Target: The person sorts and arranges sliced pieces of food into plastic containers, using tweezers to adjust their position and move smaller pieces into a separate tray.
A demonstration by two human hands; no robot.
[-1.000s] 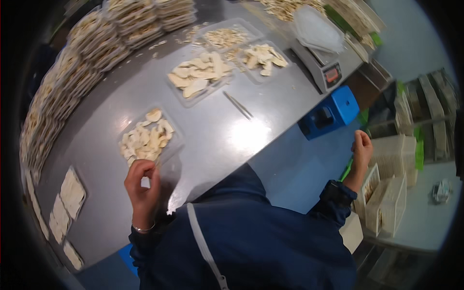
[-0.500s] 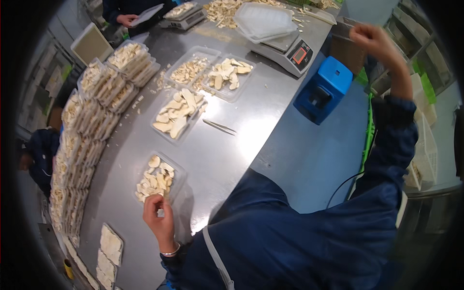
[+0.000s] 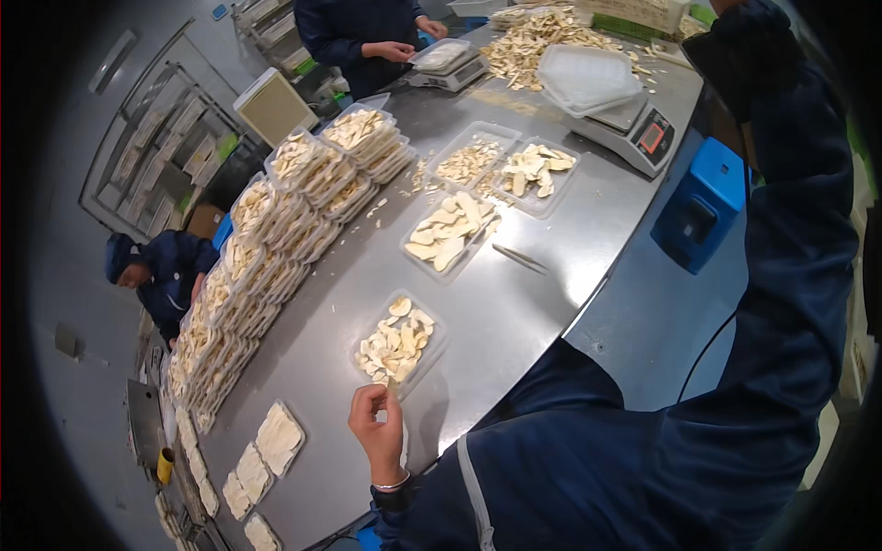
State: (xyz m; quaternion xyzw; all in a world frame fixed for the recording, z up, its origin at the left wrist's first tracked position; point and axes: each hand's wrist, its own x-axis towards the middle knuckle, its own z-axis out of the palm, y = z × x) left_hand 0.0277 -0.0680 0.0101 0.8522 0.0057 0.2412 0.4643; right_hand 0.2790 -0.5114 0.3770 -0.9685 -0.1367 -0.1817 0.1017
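Observation:
My left hand (image 3: 377,432) is at the near edge of a clear plastic tray (image 3: 434,354) of pale dried slices (image 3: 397,342). Its thumb and fingers are curled together in a pinch; whatever is between them is too small to make out. Only a sliver of my right hand (image 3: 726,4) shows at the top edge, above its raised dark sleeve (image 3: 795,174), and its fingers are out of sight. Tweezers (image 3: 520,258) lie on the steel table (image 3: 505,344), beside a tray of larger slices (image 3: 448,231).
Stacked filled trays (image 3: 276,257) line the table's left side. Two more trays of pieces (image 3: 467,162) (image 3: 537,173) sit farther back, near a scale (image 3: 643,138) carrying empty trays (image 3: 588,78). A blue device (image 3: 703,202) stands off the right edge. Two co-workers (image 3: 335,41) (image 3: 165,275) are nearby.
The view has swung, shifting the table rightward in the picture. My right hand has risen almost out of view at the top. My left hand stays pinched by the same tray.

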